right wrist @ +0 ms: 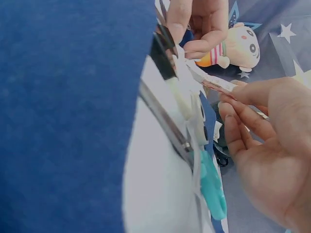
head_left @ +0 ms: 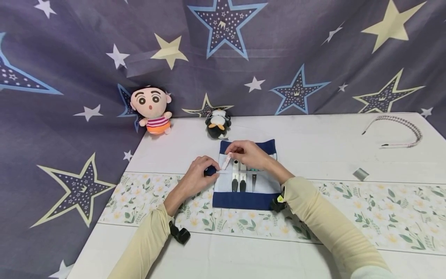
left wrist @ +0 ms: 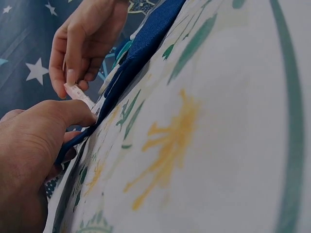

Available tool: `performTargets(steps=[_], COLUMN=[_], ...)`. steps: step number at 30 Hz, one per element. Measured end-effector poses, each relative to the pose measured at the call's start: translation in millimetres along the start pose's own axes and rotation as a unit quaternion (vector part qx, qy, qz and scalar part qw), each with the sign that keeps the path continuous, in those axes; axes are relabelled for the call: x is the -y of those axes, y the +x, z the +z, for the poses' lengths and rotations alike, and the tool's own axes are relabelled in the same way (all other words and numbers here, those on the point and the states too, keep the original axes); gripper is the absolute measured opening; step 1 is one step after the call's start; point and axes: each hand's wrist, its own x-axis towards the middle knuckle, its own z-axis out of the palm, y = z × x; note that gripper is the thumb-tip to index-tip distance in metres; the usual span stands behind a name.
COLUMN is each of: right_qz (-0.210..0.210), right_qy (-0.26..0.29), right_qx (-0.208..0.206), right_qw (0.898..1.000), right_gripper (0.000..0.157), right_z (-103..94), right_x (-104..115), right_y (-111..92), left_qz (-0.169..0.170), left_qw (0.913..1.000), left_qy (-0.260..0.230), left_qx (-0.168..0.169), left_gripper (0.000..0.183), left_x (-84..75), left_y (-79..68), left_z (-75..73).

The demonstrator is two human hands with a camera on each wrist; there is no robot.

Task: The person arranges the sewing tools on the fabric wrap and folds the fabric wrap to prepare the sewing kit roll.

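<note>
A navy cloth tool pouch [head_left: 244,200] with a pale lining lies unfolded on the table. My left hand [head_left: 199,173] pinches its left edge, thumb on top of the fabric in the left wrist view. Between thumb and fingers, my right hand [head_left: 251,154] holds a flat white strip with pinkish print [right wrist: 218,83]. The strip slants down to a white band at the pouch's left side, close to my left fingertips. Two white-handled tools with black ends [head_left: 239,182] sit under the band. Beside them is a metal-bladed tool with a teal handle [right wrist: 211,187], partly hidden by my right arm.
Behind the pouch stand a penguin plush [head_left: 217,124] and, farther left, a doll in a striped shirt [head_left: 155,110]. A headband [head_left: 411,128] and a small grey square [head_left: 361,174] lie to the right. A starry curtain [head_left: 278,46] hangs behind the table.
</note>
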Motion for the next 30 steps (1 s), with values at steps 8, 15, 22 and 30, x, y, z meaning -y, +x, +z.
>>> performTargets(steps=[8,15,22,30], right_qz=[-0.001,0.009,0.020,-0.001], right_qy=[0.016,0.022,0.006,-0.052], right_qx=[0.029,0.040,0.035,0.000], right_qw=[0.999,0.999,0.999,0.999], right_gripper=[0.020,0.020,0.020,0.022], right_z=[2.0,2.4,4.0,11.7], right_x=[2.1,2.1,-0.7,-3.7], right_y=[4.2,7.0,8.2,11.8], left_qz=[0.017,0.018,0.017,0.027], left_qw=[0.9998,0.9998,0.9998,0.9994], left_qy=[0.008,0.006,0.008,0.014], left_qx=[-0.006,-0.008,-0.010,-0.014], left_gripper=[0.011,0.012,0.013,0.012], left_x=[0.4,0.5,0.1,0.1], left_y=[-0.8,-0.8,-0.5,-0.2], left_z=[0.5,0.8,0.8,0.3])
